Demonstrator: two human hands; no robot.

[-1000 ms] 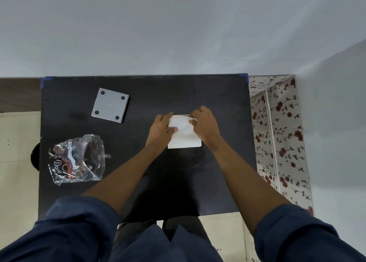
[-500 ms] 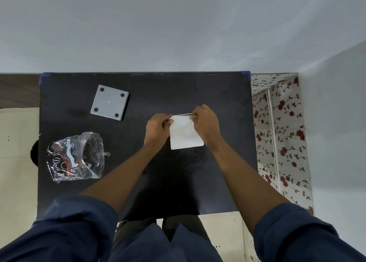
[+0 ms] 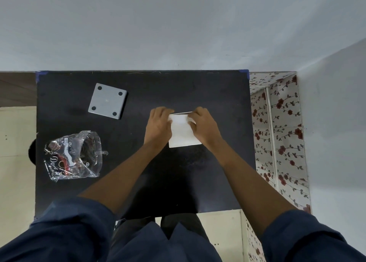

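A white square piece of paper [image 3: 183,134] lies on the black table [image 3: 138,162], right of centre. My left hand [image 3: 158,126] pinches its upper left corner, and my right hand [image 3: 206,126] pinches its upper right corner. The far edge of the paper is lifted a little between the two hands. Its near edge rests on the table. My fingertips are partly hidden behind the paper.
A grey square plate [image 3: 107,101] with four dark holes lies at the back left. A crumpled clear plastic bag [image 3: 73,155] with dark contents sits at the left. A floral-patterned surface [image 3: 277,133] borders the table's right edge. A plain wall stands behind.
Both hands shifted slightly on the paper's far corners, and the far edge has lifted. The paper has turned a little. The plate and bag stayed put.
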